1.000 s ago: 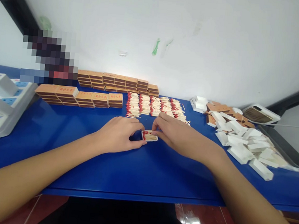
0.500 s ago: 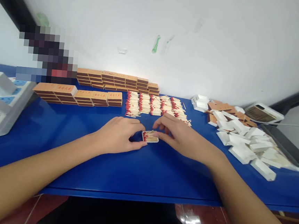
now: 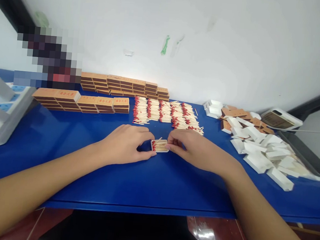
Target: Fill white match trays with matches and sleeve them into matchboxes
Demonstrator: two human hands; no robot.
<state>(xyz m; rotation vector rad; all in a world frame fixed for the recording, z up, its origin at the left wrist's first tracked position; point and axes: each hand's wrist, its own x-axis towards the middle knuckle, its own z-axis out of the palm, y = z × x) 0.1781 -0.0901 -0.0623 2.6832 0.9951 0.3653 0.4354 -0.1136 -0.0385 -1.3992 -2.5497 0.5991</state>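
Head view: matchbox tray lies crosswise, left hand clamping it, right fingertips together.

A blue surface against a white wall. In the middle, a left hand holds one end of a small white tray between thumb and fingers; the tray is filled with red-tipped matches, one sticking up at a slant. The bent fingers of the right hand are at the tray's other end. Just beyond lie loose matches in bunches. To the left, orange matchboxes stand stacked in two rows, near a white power strip. To the right is a jumbled heap of white trays.
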